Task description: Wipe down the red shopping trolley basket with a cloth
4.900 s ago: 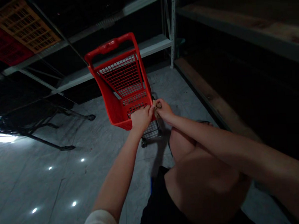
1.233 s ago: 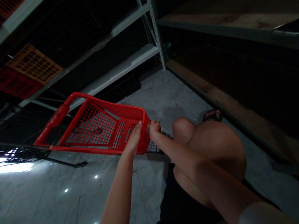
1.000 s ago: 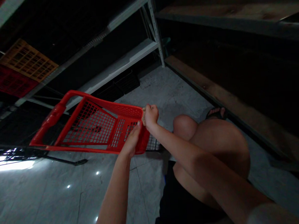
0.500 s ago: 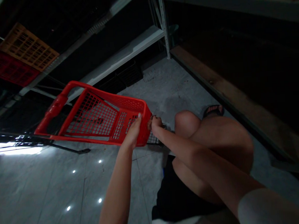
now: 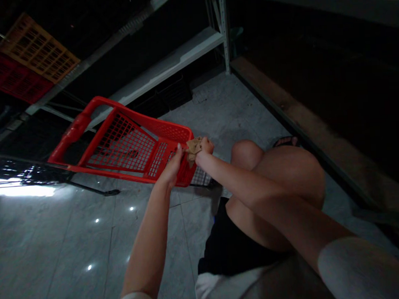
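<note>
The small red plastic mesh shopping cart (image 5: 125, 144) now lies tipped well over toward the left, its thick red handle (image 5: 72, 134) low near the floor, where some seconds ago it stood almost upright. The left hand (image 5: 171, 168) lies flat and spread against the near end wall of the basket, fingers together, propping it. The right hand (image 5: 204, 148) has come back up to the basket's top corner, fist closed round a crumpled tan cloth (image 5: 193, 148) that it presses on the rim; half a second ago it sat lower, beside the black wire rack under the basket. So the wiping seems to have moved from the lower frame back to the rim.

The person crouches on pale polished floor tiles (image 5: 57, 246), bare knee (image 5: 246, 152) just beside the cart. White metal shelving (image 5: 181, 56) runs behind, with an orange plastic crate (image 5: 37, 48) and a red plastic crate (image 5: 8, 77) on the left. A dark wooden shelf (image 5: 304, 112) hems in the right side, leaving little room there
</note>
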Demonstrator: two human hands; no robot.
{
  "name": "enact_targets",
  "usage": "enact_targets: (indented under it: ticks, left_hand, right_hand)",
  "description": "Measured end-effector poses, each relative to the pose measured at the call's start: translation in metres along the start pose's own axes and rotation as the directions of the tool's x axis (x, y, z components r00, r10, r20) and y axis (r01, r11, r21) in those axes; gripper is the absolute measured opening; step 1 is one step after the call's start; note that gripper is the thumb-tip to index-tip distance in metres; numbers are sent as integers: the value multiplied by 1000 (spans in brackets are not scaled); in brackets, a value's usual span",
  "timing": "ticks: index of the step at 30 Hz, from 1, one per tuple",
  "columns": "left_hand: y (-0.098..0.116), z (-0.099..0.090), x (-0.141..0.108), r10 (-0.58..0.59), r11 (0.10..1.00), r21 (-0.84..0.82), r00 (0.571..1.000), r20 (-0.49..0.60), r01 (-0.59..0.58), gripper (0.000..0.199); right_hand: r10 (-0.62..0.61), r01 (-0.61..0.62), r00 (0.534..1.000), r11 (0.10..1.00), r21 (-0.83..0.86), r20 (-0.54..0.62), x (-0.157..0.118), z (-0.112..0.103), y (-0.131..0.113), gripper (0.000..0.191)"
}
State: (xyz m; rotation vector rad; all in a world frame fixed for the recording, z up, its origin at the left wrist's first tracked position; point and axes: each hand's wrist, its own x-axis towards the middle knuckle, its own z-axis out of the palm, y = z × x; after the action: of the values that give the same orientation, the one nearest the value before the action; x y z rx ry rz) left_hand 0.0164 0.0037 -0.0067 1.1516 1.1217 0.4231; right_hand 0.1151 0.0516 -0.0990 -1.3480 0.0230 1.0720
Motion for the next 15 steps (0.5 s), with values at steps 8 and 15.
enact_targets:
  ticks: [8,15]
  left_hand:
    - [0,19,-4,16,998,-67,996,83,-10,72]
    - [10,14,37,72,996,58,997,5,-72,85]
  right_hand:
    - [-312,308,936,950,-52,-162,14,-7,-13,17]
    - [-135,137,981,991,-6,136,-63,-44,56,8]
